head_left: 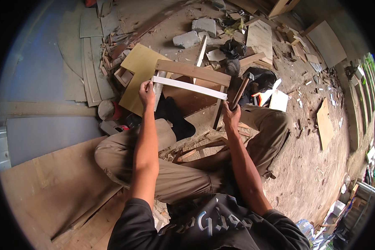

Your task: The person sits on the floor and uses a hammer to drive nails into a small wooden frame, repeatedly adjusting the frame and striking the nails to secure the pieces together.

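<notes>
A wooden frame (191, 71) and black bag (262, 77) crowd my white strip (189, 88); floor (298, 158) opens rightward. My left fingers (146, 86) pinch its left end; my right fingers (226, 106) wrap a hammer (240, 92) at the other. It runs crosswise beyond my knees, right end nearer me.

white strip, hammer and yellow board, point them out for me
White strip (190, 87): head view, middle of its white face.
Hammer (240, 92): head view, on its brown handle.
Yellow board (141, 71): head view, on its flat yellow face.
</notes>
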The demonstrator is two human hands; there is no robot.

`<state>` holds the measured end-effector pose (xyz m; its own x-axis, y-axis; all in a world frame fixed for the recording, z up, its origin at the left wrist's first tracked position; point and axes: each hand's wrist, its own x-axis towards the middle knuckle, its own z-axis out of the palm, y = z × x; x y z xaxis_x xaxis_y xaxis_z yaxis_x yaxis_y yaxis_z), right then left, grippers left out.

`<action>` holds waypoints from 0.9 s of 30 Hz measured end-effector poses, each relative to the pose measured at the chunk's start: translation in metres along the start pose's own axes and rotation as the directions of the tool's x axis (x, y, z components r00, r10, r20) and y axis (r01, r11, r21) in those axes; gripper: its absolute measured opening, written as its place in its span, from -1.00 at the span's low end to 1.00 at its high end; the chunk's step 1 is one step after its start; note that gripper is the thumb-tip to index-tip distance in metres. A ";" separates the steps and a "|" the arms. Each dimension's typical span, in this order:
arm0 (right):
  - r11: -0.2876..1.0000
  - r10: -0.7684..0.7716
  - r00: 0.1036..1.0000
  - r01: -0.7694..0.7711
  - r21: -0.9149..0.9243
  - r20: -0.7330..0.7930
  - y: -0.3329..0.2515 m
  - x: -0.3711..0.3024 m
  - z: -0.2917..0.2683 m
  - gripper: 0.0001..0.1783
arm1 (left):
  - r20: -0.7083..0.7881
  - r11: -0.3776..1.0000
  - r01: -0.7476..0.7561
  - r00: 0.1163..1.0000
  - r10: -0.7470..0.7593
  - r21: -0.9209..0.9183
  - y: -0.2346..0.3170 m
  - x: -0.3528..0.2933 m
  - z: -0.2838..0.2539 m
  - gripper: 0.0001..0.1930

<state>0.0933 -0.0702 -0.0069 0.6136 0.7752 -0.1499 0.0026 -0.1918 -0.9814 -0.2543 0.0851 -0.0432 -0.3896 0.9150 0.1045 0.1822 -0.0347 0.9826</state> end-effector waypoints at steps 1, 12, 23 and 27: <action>1.000 -0.002 1.000 0.002 -0.008 -0.004 0.001 0.002 -0.002 -0.60 | 0.007 1.000 -0.001 1.000 0.001 0.013 0.000 0.001 0.002 -0.80; 0.996 -0.049 0.999 0.050 -0.077 0.004 0.006 0.005 -0.011 -0.60 | 0.042 0.999 -0.020 0.999 0.022 -0.050 0.007 -0.007 0.009 -0.80; 0.876 -0.353 0.935 0.341 -0.341 0.030 -0.032 -0.020 -0.009 -0.78 | 0.005 0.988 0.020 1.000 -0.020 -0.151 0.037 -0.001 0.017 -0.80; 0.882 -0.344 0.897 0.410 -0.232 0.279 -0.042 -0.042 0.009 -0.84 | 0.022 0.985 -0.012 1.000 0.016 -0.173 0.033 0.004 0.012 -0.77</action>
<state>0.0603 -0.0893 0.0392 0.3290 0.9290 0.1693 0.4373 0.0090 -0.8993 -0.2391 0.0926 -0.0121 -0.3668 0.9230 0.1165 0.0276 -0.1144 0.9930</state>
